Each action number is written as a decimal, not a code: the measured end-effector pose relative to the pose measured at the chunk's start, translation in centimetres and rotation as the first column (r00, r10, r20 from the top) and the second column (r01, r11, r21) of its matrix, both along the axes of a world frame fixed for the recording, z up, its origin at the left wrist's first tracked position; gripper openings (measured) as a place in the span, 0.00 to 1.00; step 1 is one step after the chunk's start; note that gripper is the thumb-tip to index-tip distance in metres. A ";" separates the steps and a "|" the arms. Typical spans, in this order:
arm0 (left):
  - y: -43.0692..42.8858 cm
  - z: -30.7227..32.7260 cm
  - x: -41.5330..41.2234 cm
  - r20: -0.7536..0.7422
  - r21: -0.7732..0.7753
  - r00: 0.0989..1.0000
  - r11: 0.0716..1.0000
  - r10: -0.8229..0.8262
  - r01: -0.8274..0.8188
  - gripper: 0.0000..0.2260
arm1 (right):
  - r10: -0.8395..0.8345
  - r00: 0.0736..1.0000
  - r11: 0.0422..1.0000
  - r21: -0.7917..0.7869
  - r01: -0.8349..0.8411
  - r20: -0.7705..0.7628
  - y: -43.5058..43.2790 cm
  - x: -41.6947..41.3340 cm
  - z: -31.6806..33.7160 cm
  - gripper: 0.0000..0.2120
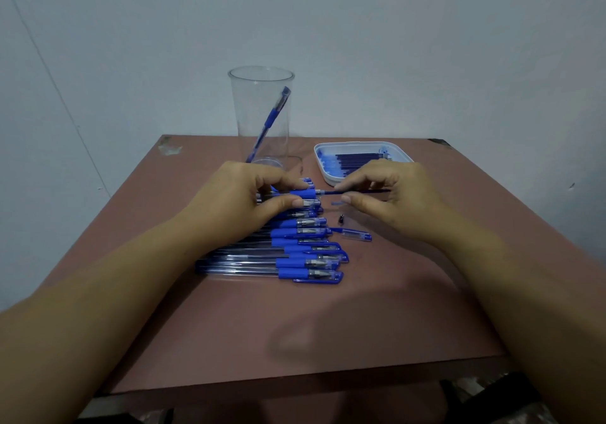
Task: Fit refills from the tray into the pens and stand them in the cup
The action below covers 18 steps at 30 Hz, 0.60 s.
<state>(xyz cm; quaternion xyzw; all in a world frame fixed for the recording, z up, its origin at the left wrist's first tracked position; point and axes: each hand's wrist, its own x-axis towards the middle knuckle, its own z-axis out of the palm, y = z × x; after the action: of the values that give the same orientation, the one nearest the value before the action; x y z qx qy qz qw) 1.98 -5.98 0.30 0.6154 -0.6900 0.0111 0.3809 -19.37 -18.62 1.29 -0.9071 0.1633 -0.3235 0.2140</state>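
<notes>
Pale grey-blue walls (426, 46) meet in a corner behind a reddish-brown desk (328, 325) with worn far corners. Both hands hover over the middle of the desk. The left hand (242, 200) pinches a pen (303, 193) at its blue grip between thumb and forefinger. The right hand (393, 200) pinches a dark refill (357, 191) between thumb and fingers, with the refill's end meeting the open end of that pen. Just below the left hand a row of pens (288, 253) lies side by side on the desk, caps pointing right. A loose cap (355, 234) and a small dark tip piece (341, 218) lie beside the row, under the right hand. The white tray (319, 161) sits just beyond the right hand, holding more refills (360, 158). A tall clear cup (262, 112) stands beyond the left hand, with one blue pen (272, 118) leaning inside it.
</notes>
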 end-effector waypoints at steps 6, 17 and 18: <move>0.1 0.5 1.3 -0.002 0.006 0.999 0.999 0.049 -0.049 0.10 | -0.085 0.995 0.990 0.118 0.078 0.058 -2.1 -1.5 0.2 0.11; 0.1 0.6 1.4 0.004 -0.001 0.998 0.998 0.058 -0.058 0.08 | -0.139 0.968 0.983 0.091 0.160 -0.208 -4.4 -2.2 -1.0 0.11; 0.1 0.6 1.4 0.004 -0.001 0.998 0.998 0.058 -0.058 0.08 | -0.140 0.965 0.984 0.075 0.161 -0.223 -4.4 -2.2 -1.0 0.11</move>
<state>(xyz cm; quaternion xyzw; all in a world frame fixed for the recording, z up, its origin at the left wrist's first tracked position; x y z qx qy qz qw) 3.37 -5.84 0.89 0.6348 -0.6727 0.0237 0.3794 -21.54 -22.97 0.27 -0.9110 0.2690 -0.2301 0.2115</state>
